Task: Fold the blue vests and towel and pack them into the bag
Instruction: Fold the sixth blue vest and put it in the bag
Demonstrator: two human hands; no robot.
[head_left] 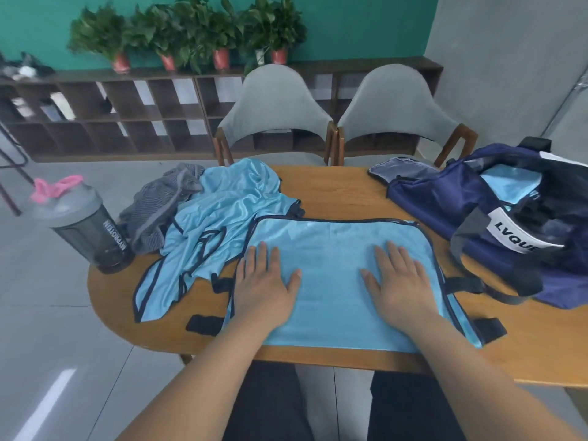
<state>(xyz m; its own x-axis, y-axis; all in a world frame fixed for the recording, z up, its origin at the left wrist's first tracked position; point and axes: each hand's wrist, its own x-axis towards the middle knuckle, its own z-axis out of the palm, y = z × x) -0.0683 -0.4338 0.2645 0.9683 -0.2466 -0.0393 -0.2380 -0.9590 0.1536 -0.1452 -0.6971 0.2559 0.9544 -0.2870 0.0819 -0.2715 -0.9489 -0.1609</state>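
L hand (pixel 265 281) & R hand (pixel 399 281) both lie flat, fingers straight and a little spread, palms down on the folded blue vest (pixel 331 246), gripping nothing. The vest sits at the near edge of the wooden table (pixel 334 186), dark trim round its far and R sides. This looks like the smoothing step. To do it well, press from the middle out to the sides so air and creases leave the slick fabric, and tuck in the black straps (pixel 203 324) that poke out L & R of the vest before the next fold, or they'll snag when packing. Left of the vest, touching its far-L corner, is a rumpled heap of unfolded blue vests (pixel 222 211). Beyond that heap is a grey striped cloth (pixel 159 205), prob. the towel. Further L stands a dark shaker bottle (pixel 86 224) w/ pink cap loop, close to the table edge. Right of the vest is the navy bag (pixel 445 202), open, w/ a light blue item (pixel 509 183) already inside. Its grey strap (pixel 496 294) trails toward the vest's R edge and could catch a sliding bundle.
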